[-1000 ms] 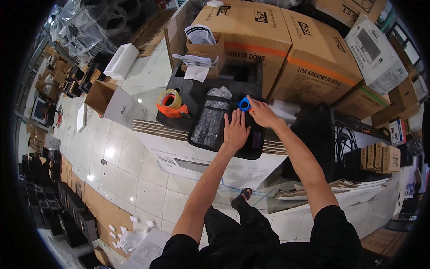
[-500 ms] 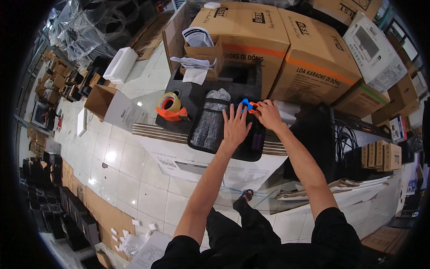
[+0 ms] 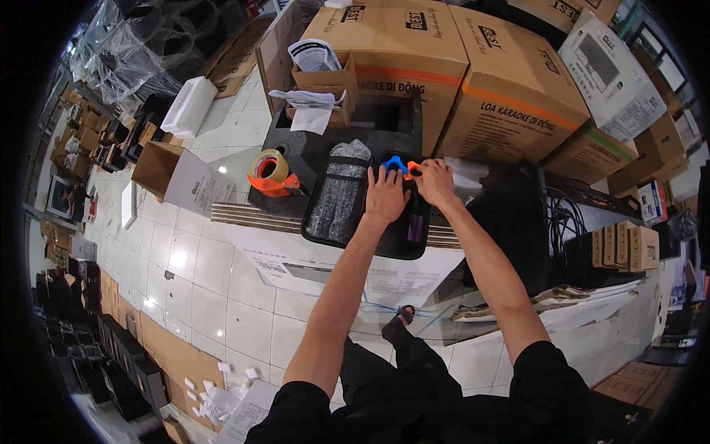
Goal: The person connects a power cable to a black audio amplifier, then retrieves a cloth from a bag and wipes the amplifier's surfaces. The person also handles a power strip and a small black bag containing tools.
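Our left hand point(image 3: 386, 197) is spread, fingertips at the blue piece point(image 3: 396, 162), one o'clock in the black tray point(image 3: 386, 250); our right hand point(image 3: 422, 175) pinches the orange piece point(image 3: 414, 169) beside it. We should grip lightly, left bracing. Black foam point(image 3: 299, 154) shows at ten, cartons point(image 3: 521, 92) at two, tiled floor point(image 3: 196, 285) at eight.

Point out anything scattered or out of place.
White foam-like chunks lie loose around the edge of the brown cardboard sheet on the floor, lower left, looking like stray packing litter. Nothing looks spilled from the black tray.
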The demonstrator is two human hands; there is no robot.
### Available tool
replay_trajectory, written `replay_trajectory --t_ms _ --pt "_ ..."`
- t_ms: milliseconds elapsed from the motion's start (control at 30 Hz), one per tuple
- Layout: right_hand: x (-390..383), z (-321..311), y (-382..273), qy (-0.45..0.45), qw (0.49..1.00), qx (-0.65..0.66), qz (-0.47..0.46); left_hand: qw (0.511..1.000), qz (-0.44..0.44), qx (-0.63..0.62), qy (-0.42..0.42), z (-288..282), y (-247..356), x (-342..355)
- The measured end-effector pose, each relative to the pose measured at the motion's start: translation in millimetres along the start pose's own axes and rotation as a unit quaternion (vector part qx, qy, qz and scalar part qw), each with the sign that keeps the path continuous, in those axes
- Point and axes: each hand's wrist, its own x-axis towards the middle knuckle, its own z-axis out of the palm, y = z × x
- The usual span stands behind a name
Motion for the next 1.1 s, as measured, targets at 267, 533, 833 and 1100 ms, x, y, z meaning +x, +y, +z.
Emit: replay_trajectory --t_ms 267,533,833,1100 --pt "-10 -3 13 -0.052 0.994 0.031 -0.094 0.996 0.057 -0.006 0.067 16 -15 -11" --pt "-17 -3 18 -0.052 0.989 0.120 -0.069 0.997 0.050 -0.020 0.063 15 -13 -11" --pt "-22 -7 13 -0.043 0.988 -0.087 -0.121 0.998 0.040 -0.055 0.017 7 -13 -10" --pt "-28 -10 5 -0.001 0.996 0.043 -0.074 0.996 0.037 0.000 0.080 4 -6 -15"
